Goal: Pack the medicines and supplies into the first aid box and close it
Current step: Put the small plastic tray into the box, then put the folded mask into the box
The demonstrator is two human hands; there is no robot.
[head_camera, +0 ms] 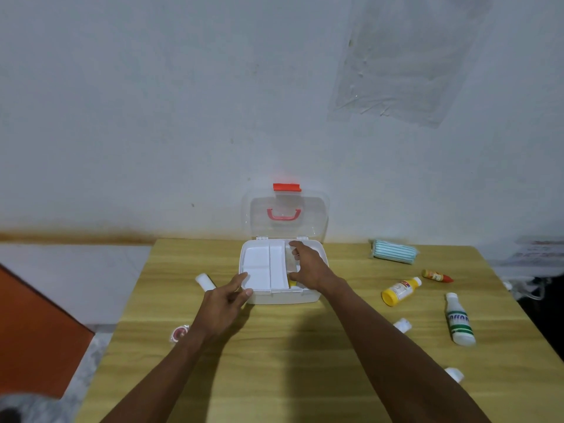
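Observation:
The white first aid box [283, 296] stands on the wooden table near the wall. Its clear lid [314, 215], with a red handle and red latch, is raised upright. A white divided tray [259, 262] sits in the top of the box. My left hand [225, 303] pinches the tray's front left corner. My right hand [308, 265] spans the tray's right compartment, fingers at its far edge and thumb at its near edge. Something yellow [292, 283] shows below the tray beside my right thumb.
Left of the box lie a white roll [204, 280] and a red-and-white tape roll [178, 333]. To the right are a mask pack [393, 251], a yellow bottle [399, 291], a small red-capped tube [436, 276], a white green-labelled bottle [459, 320] and two small white items [402, 325].

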